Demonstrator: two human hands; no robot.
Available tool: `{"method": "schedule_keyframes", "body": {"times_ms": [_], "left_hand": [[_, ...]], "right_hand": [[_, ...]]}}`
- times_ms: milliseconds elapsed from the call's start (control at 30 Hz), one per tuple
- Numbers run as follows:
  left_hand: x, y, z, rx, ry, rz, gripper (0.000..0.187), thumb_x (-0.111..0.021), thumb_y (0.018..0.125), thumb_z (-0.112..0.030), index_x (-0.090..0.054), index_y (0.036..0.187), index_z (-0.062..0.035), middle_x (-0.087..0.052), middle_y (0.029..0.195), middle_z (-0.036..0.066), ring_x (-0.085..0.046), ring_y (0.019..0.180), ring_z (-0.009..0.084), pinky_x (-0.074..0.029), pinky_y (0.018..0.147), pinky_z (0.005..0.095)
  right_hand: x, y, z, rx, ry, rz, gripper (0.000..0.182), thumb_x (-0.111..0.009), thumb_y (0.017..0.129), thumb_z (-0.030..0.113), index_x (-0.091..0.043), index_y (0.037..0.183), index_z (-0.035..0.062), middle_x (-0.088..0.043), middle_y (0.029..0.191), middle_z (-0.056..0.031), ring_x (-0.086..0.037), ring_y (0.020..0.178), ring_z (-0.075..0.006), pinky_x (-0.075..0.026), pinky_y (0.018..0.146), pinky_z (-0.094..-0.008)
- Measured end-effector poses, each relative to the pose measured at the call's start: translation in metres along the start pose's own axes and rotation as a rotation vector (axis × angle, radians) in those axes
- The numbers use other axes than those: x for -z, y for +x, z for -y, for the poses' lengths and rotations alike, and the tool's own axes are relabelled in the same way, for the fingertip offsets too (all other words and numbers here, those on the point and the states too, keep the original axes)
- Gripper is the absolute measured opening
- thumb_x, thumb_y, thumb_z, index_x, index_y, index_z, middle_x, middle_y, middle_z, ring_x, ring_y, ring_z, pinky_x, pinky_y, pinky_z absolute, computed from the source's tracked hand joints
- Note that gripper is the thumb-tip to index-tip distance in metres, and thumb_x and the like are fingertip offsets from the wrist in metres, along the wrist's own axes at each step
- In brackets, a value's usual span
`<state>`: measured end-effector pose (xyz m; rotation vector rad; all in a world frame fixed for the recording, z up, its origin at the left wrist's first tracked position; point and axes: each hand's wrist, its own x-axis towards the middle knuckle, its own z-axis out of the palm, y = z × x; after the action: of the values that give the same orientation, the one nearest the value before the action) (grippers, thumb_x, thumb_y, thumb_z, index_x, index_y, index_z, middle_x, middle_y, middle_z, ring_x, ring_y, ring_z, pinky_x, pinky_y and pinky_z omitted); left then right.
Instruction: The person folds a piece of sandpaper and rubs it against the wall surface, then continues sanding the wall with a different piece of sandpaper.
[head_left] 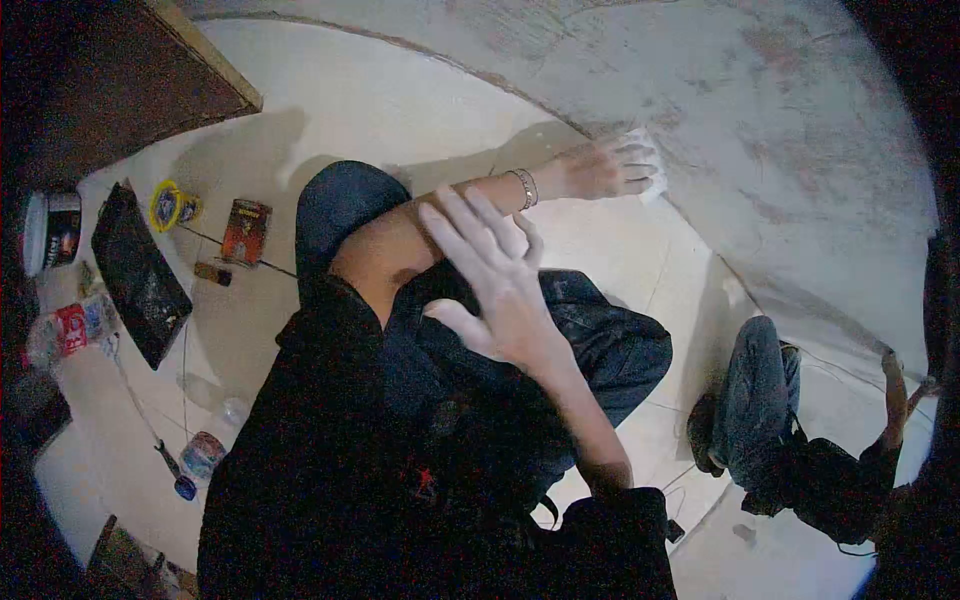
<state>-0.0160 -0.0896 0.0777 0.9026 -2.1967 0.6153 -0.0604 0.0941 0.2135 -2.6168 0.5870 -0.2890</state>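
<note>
Upper right, the left hand [605, 167] presses a white pad [655, 184] against the wall [780, 140]. Mid-frame, the right hand [492, 280] hovers empty.

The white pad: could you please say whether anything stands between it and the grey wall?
Nothing visible does: the left hand lies over the white pad, at the lower edge of the grey wall, and no object shows between them. The hand hides much of it.

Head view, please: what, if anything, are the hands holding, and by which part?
The left hand holds a white, cloth-like pad, laid flat over its middle; the right hand holds nothing.
</note>
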Motion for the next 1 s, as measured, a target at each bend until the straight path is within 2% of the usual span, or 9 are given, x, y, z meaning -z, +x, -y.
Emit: {"method": "schedule_keyframes", "body": {"times_ms": [167, 367, 433, 533, 600, 733, 867, 900, 1000], "left_hand": [[0.01, 0.006, 0.004, 0.006, -0.035, -0.012, 0.029, -0.051, 0.088, -0.024, -0.058, 0.116, -0.0172, -0.053, 0.132, 0.003, -0.04, 0.131, 0.0256, -0.025, 0.114, 0.0506], [0.019, 0.006, 0.003, 0.08, -0.276, -0.135, 0.031, -0.05, 0.088, -0.024, -0.056, 0.117, -0.0151, -0.055, 0.128, 0.004, -0.043, 0.129, 0.0259, -0.024, 0.114, 0.0498], [0.011, 0.0, -0.001, 0.061, -0.208, -0.084, 0.033, -0.05, 0.088, -0.023, -0.055, 0.119, -0.0143, -0.055, 0.128, 0.005, -0.043, 0.129, 0.0254, -0.023, 0.115, 0.0487], [-0.007, -0.007, -0.003, 0.021, -0.058, 0.024, 0.036, -0.05, 0.088, -0.021, -0.054, 0.123, -0.0131, -0.055, 0.127, 0.005, -0.044, 0.128, 0.0245, -0.023, 0.115, 0.0471], [-0.018, -0.005, 0.0, 0.018, 0.022, 0.09, 0.038, -0.05, 0.088, -0.02, -0.053, 0.125, -0.0123, -0.055, 0.127, 0.006, -0.044, 0.128, 0.0239, -0.022, 0.116, 0.0461], [-0.006, 0.011, 0.009, 0.135, -0.019, 0.041, 0.027, -0.051, 0.086, -0.021, -0.059, 0.109, -0.0119, -0.06, 0.117, 0.006, -0.052, 0.118, 0.0246, -0.032, 0.109, 0.0438], [0.009, 0.03, -0.001, 0.229, -0.171, 0.112, 0.028, -0.053, 0.085, -0.019, -0.058, 0.111, -0.0118, -0.061, 0.114, 0.007, -0.053, 0.116, 0.024, -0.032, 0.108, 0.0432], [0.02, 0.036, -0.004, 0.238, -0.142, 0.098, 0.033, -0.054, 0.084, -0.019, -0.057, 0.116, -0.0122, -0.061, 0.116, 0.007, -0.052, 0.119, 0.0245, -0.03, 0.11, 0.044], [0.034, 0.061, -0.002, 0.275, -0.199, 0.188, 0.037, -0.055, 0.084, -0.016, -0.056, 0.121, -0.0137, -0.063, 0.113, 0.009, -0.053, 0.118, 0.0265, -0.028, 0.111, 0.0462]], "right_hand": [[-0.005, -0.022, -0.052, -0.26, -0.396, -0.023, 0.064, -0.052, 0.089, 0.041, -0.037, 0.145, 0.0132, -0.029, 0.153, -0.0092, -0.022, 0.142, -0.0298, -0.004, 0.111, -0.0542], [0.022, -0.019, -0.065, -0.353, -0.108, -0.333, 0.058, -0.047, 0.093, 0.025, -0.031, 0.146, 0.0059, -0.03, 0.15, -0.0185, -0.027, 0.14, -0.0311, -0.007, 0.114, -0.0493], [0.009, -0.014, -0.041, -0.151, -0.003, -0.222, 0.065, -0.047, 0.093, 0.036, -0.03, 0.146, 0.0028, -0.027, 0.151, -0.022, -0.026, 0.14, -0.0329, -0.012, 0.113, -0.0488], [-0.013, 0.0, -0.008, 0.045, -0.038, 0.071, 0.083, -0.052, 0.081, 0.063, -0.035, 0.145, 0.0127, -0.027, 0.153, -0.0151, -0.029, 0.139, -0.0313, -0.006, 0.112, -0.0545], [-0.028, -0.011, -0.026, -0.033, -0.149, 0.036, 0.076, -0.052, 0.085, 0.058, -0.035, 0.145, 0.0136, -0.027, 0.153, -0.0134, -0.027, 0.14, -0.0305, -0.011, 0.11, -0.0601], [-0.001, -0.046, -0.084, -0.364, -0.255, -0.281, 0.052, -0.043, 0.095, 0.033, -0.04, 0.141, 0.0073, -0.039, 0.146, -0.0142, -0.033, 0.138, -0.028, -0.005, 0.114, -0.0488], [0.039, -0.064, -0.097, -0.449, -0.218, -0.504, 0.052, -0.028, 0.101, 0.039, -0.05, 0.133, 0.0032, -0.052, 0.136, -0.0146, -0.043, 0.131, -0.029, -0.013, 0.112, -0.0458], [0.042, -0.067, -0.09, -0.476, -0.253, -0.572, 0.057, -0.025, 0.102, 0.042, -0.055, 0.127, 0.001, -0.057, 0.13, -0.0149, -0.05, 0.122, -0.028, -0.025, 0.108, -0.0424], [0.046, -0.09, -0.086, -0.572, -0.167, -0.642, 0.06, -0.025, 0.102, 0.044, -0.058, 0.122, -0.0014, -0.06, 0.124, -0.0151, -0.054, 0.116, -0.0257, -0.034, 0.103, -0.0378]]}}
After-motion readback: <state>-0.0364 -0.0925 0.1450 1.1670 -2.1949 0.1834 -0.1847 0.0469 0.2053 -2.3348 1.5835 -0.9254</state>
